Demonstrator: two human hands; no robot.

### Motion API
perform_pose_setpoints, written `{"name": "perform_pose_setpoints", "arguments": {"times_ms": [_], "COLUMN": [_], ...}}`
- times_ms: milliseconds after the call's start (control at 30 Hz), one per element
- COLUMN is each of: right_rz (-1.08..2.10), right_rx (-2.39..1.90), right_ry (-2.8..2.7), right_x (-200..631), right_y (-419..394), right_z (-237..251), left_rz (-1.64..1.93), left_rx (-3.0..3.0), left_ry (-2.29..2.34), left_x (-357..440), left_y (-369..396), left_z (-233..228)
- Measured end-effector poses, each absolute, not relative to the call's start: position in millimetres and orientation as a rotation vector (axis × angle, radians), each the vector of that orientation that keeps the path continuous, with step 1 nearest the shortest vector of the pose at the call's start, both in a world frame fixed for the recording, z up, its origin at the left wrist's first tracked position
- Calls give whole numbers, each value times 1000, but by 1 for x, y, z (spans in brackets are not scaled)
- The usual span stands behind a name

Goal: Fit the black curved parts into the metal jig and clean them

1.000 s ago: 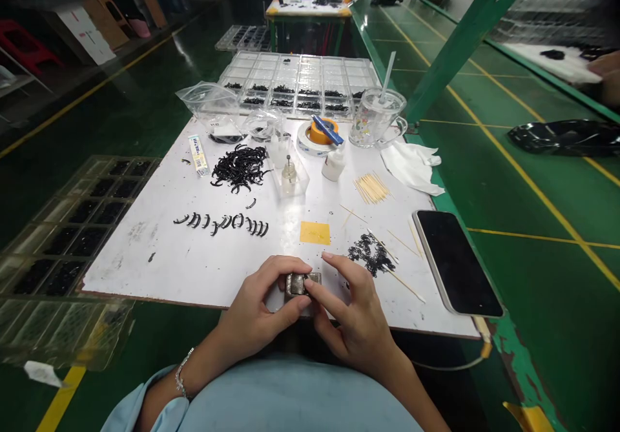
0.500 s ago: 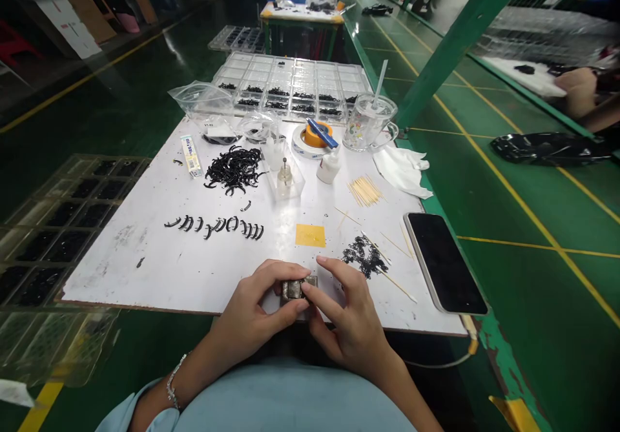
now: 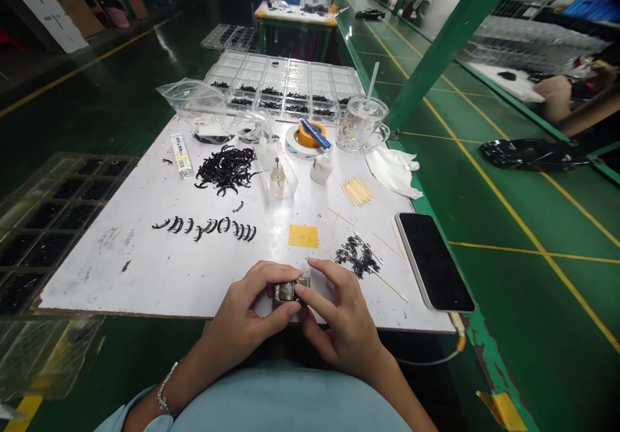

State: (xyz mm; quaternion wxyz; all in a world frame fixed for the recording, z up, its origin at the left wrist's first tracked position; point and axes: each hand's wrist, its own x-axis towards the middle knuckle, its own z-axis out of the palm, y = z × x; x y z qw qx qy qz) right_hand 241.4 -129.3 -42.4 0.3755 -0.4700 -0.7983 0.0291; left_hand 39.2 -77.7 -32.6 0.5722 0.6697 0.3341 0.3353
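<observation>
At the worktop's point(image 3: 145, 270) near edge, our left hand point(image 3: 247, 319) and right hand point(image 3: 341, 319) pinch a small metal block point(image 3: 289, 290), each grip pressed on it.

On the white counter point(image 3: 145, 257) lie a dark phone point(image 3: 433, 261), a yellow note point(image 3: 303, 236), a toothpick bundle point(image 3: 357, 191) (fanned out), a tape roll point(image 3: 305, 139) and a lidded cup point(image 3: 361, 123).

We see a white tabletop point(image 3: 145, 270), scuffed with grey marks. A dull grey metal block point(image 3: 289, 288) sits near us. Black curved pieces point(image 3: 225, 168) are heaped, with a yellow square point(image 3: 303, 236) beside black specks point(image 3: 357, 256). On the right lies a black-screened phone point(image 3: 433, 261). We spot orange tape point(image 3: 307, 136), pale toothpicks point(image 3: 357, 191), a green floor point(image 3: 523, 277) with yellow lines.
</observation>
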Motion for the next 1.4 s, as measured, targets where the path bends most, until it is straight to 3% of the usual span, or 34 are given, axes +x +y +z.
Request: {"name": "perform_pose_setpoints", "arguments": {"times_ms": [1400], "right_rz": [106], "right_rx": [-1173], "right_ry": [-2074], "right_x": [242], "right_y": [-128], "right_z": [-45], "left_rz": [795], "left_rx": [1697], "left_ry": [801], "left_x": [40], "left_y": [-80], "left_z": [-30]}}
